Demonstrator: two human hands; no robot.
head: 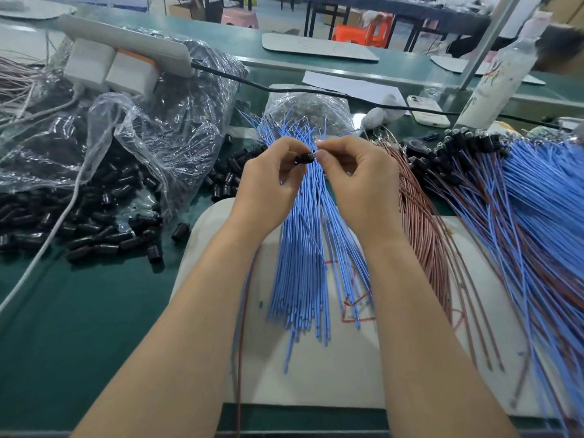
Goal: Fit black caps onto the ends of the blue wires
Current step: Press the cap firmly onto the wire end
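Worktop [79, 327]: green surface that carries the white mat [316, 380], which lies at its near edge.
Finished pile [537, 200]: blue and brown wires with black caps on their far ends, spilling over the mat's right side.
Plastic bag [142, 137]: clear and crumpled, holding black caps, beyond the mat's left corner.
Blue wires [303, 263]: uncapped bundle lying lengthwise down the middle of the mat, with their far ends fanning out past its far edge.
Brown wires [420, 222]: second bundle, on the mat just right of the blue one.
Loose caps [94, 235]: scattered on the worktop to the left of the mat.
Left hand [268, 181]: raised over the mat's far edge, thumb and fingers pinching one black cap [304, 158].
Right hand [357, 181]: beside it, fingertips pinched on a wire end [316, 153] at the cap's mouth; the tip itself is mostly hidden.
Handling: the wire looks light and limp, so it would likely buckle if pushed from far back. Pinch it close behind the tip. The cap looks small, hard and smooth, and probably prone to slipping, so grip its sides and leave the opening free.
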